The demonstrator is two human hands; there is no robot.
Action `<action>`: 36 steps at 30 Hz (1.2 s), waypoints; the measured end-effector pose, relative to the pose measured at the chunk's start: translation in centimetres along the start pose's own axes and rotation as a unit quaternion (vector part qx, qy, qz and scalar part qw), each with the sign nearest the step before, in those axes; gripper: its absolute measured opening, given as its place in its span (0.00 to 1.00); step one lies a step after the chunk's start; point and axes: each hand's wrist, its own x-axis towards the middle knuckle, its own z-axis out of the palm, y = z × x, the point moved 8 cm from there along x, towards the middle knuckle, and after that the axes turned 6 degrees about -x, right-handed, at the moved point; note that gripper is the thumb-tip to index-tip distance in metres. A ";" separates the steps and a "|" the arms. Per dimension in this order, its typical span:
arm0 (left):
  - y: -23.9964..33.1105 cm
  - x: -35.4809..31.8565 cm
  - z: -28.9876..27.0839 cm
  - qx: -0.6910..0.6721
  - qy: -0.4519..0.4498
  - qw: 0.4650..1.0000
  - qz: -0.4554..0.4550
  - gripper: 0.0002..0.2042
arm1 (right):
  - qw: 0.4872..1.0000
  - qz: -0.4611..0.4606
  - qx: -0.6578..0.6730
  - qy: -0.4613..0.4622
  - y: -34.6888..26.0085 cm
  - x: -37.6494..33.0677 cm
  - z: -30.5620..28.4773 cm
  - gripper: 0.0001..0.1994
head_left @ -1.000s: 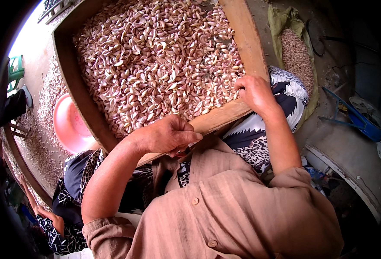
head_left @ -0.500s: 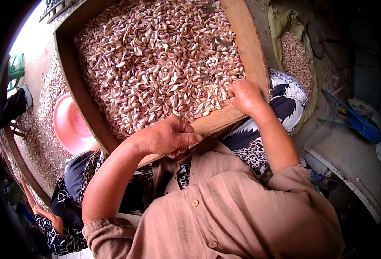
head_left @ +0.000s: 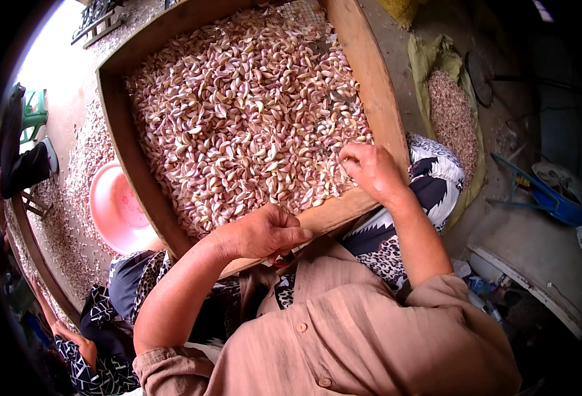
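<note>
A large wooden-framed sieve (head_left: pixel 372 72) lies tilted across my lap, heaped with loose pinkish garlic cloves (head_left: pixel 238 119). Its wire mesh shows in the far right corner. My left hand (head_left: pixel 264 232) rests at the near rim, fingers curled under and thumb pressed along them; what they hold, if anything, is hidden. Over the cloves by the near right corner is my right hand (head_left: pixel 371 170), closed, with its fingers bent toward the thumb. I cannot make out what is between those fingertips.
At left, a pink plastic basin (head_left: pixel 116 214) stands beside cloves spread on the floor. Another person's arm (head_left: pixel 73 335) and a green stool (head_left: pixel 35 115) are farther left. On the right are an open sack of cloves (head_left: pixel 452 109) and a blue metal-framed object (head_left: pixel 554 201).
The whole view has shifted, so the sieve appears slightly lower. My right hand has drawn a little left from the side rim, fingers more bent. My left hand keeps its place at the near rim.
</note>
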 end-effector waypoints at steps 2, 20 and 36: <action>0.1 0.0 -0.2 0.007 0.004 1.000 0.003 0.24 | 0.998 0.020 -0.049 0.037 -0.1 0.4 -1.3 0.09; 0.1 0.1 -0.5 0.032 0.007 0.999 0.006 0.23 | 0.987 -0.079 -0.088 -0.106 -1.2 -2.8 2.2 0.17; 0.7 -0.1 -1.3 0.060 0.035 0.998 0.009 0.21 | 0.986 -0.127 -0.102 0.037 -6.2 12.7 -1.1 0.29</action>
